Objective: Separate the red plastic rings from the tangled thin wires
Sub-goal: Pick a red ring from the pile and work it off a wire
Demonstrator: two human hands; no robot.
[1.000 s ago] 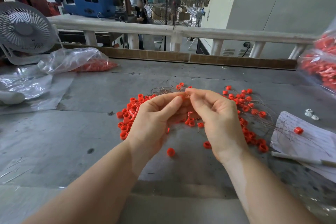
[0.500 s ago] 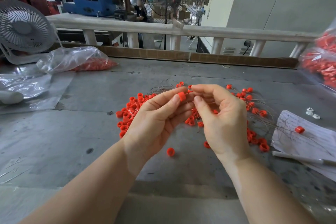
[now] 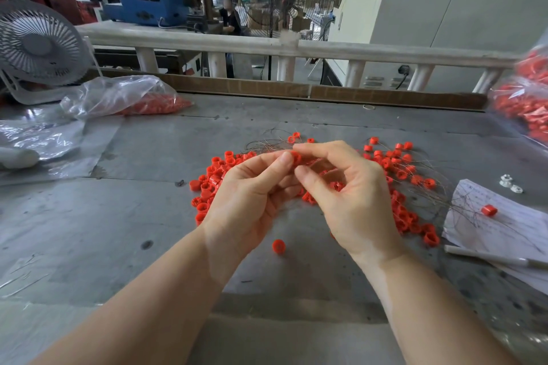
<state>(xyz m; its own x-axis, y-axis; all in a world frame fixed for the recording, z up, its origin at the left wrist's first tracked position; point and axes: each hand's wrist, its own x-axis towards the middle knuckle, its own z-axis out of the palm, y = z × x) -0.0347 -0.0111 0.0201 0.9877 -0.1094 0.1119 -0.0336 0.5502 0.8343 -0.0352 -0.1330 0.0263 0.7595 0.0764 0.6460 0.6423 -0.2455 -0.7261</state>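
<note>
At the centre of the frame the left hand (image 3: 252, 195) pinches a red ring (image 3: 295, 157) beside the curled right hand (image 3: 350, 190) (seemingly holding wire (image 3: 267, 144)), and a hard tug could scatter the pile (image 3: 213, 178).

Rings (image 3: 397, 187) are lying mid-frame on the table (image 3: 118, 216); bag (image 3: 124, 95) upper left, paper (image 3: 504, 222) right.
</note>
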